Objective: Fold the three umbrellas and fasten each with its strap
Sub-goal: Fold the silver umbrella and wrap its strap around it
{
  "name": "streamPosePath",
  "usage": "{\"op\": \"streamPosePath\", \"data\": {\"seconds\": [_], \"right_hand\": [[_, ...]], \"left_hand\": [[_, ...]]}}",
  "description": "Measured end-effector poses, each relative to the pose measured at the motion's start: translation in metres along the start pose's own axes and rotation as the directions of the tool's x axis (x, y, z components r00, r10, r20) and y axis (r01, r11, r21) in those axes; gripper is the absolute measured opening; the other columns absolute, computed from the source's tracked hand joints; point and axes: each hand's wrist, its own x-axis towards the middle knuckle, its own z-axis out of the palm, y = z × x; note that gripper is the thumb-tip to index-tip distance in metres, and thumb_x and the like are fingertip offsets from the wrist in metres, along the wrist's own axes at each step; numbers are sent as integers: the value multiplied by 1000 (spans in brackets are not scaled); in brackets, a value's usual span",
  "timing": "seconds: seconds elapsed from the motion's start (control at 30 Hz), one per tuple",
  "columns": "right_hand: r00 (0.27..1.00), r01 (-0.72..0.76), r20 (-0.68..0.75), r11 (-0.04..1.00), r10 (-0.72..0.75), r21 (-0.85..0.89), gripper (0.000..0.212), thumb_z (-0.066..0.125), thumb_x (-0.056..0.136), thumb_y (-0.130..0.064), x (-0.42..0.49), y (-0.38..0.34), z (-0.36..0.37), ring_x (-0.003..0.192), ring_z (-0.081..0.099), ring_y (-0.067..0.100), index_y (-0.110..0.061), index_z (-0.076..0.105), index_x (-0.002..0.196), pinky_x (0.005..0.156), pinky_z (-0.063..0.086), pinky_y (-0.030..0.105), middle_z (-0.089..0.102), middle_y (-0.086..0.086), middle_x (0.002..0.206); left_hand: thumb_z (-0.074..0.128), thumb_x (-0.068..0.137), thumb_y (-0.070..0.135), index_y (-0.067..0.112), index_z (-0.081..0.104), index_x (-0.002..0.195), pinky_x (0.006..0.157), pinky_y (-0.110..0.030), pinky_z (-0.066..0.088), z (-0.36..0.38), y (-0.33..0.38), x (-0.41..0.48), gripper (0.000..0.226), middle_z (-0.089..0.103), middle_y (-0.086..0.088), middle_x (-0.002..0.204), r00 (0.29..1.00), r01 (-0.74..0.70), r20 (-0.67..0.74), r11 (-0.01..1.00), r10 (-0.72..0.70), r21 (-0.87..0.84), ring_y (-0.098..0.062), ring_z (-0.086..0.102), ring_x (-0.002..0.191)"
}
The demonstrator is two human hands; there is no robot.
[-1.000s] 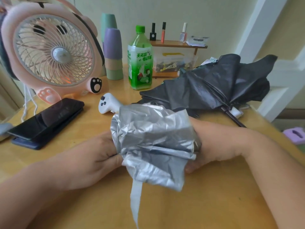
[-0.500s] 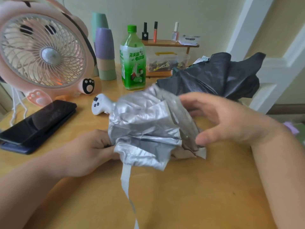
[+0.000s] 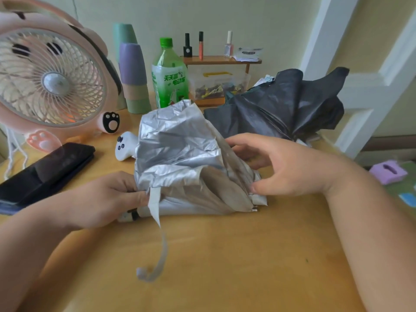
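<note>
One crumpled silver fabric umbrella [image 3: 177,154]: left hand [image 3: 105,199] is pinching its edge, right hand [image 3: 290,167] is touching it, fingers spread.

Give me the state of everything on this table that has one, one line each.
silver umbrella: collapsed, canopy loose and crumpled, not wrapped
strap: undone, trailing onto the table
black umbrella: lying down, canopy loose, not wrapped
left hand: pinches the silver canopy by the strap
right hand: fingers spread, touching the canopy's right end
green bottle: upright, capped
phone: screen dark
</note>
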Motion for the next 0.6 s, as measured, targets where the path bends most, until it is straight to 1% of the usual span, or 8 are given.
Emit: {"op": "streamPosePath", "data": {"seconds": [0.1, 0.17, 0.23, 0.3, 0.4, 0.47, 0.57, 0.6], "right_hand": [[999, -29, -32, 999, 28, -26, 87, 83, 79, -14, 4, -1, 6, 127, 52, -9, -51, 42, 146, 107, 46, 25, 55, -27, 135], [984, -5, -176, 999, -4, -49, 90, 83, 78, -19, 8, -3, 11, 124, 52, -10, -50, 36, 149, 104, 49, 26, 52, -28, 134], [888, 99, -446, 994, -112, -52, 81, 80, 81, -26, 10, -3, 13, 124, 57, 2, -40, 39, 150, 99, 53, 38, 55, -18, 134], [725, 268, -643, 961, -248, -69, 58, 76, 83, -23, 8, -7, 11, 111, 63, 17, -22, 54, 136, 87, 54, 48, 63, -2, 121], [610, 399, -622, 869, -491, -294, 20, 78, 84, -15, 3, -27, 15, 73, 55, 27, -2, 64, 88, 65, 44, 38, 57, 9, 80], [670, 392, -542, 862, -508, -322, 30, 80, 86, -22, 1, -41, 26, 54, 47, 17, -8, 62, 66, 53, 37, 26, 51, 2, 58], [909, 106, -370, 966, -189, -235, 20, 76, 82, -53, 4, -58, 40, 43, 50, 13, -39, 67, 71, 43, 39, 26, 55, -2, 49], [941, 8, -331, 981, -73, -194, 12, 76, 78, -57, 6, -61, 44, 44, 52, 12, -47, 69, 78, 44, 42, 28, 60, -4, 52]], "left_hand": [[63, 88, 49, 23, 69, 61, 54, -30, 26, 2, 7, 1, 38, 41, 8, 58, 1000, -8, -10, 1000, 9, 23, -18, 30, 58], [60, 89, 40, 27, 68, 55, 53, -28, 26, 3, 11, 2, 38, 40, 10, 55, 999, 3, -32, 999, -2, 37, -13, 30, 55], [60, 88, 39, 19, 63, 53, 51, -28, 23, 3, 13, 2, 40, 35, 7, 54, 997, 44, -56, 999, -44, 5, -13, 27, 53], [63, 87, 43, 16, 57, 55, 51, -28, 21, 3, 13, 1, 43, 31, 2, 57, 995, 66, -70, 998, -66, -1, -16, 24, 54], [68, 83, 58, 14, 55, 60, 57, -33, 22, 4, 17, 0, 51, 32, -6, 63, 991, 97, -97, 995, -94, 23, -25, 24, 60], [70, 80, 62, 14, 55, 62, 59, -34, 22, 5, 20, -2, 53, 33, -8, 64, 992, 96, -84, 995, -95, 6, -27, 25, 61], [66, 95, 40, 28, 67, 51, 51, -15, 34, 5, 22, -1, 46, 48, 16, 51, 996, 71, -55, 997, -70, 3, -3, 42, 46], [61, 97, 31, 34, 69, 50, 50, -8, 36, 5, 22, 0, 48, 53, 21, 50, 997, 72, -35, 997, -72, 7, 5, 46, 45]]}}
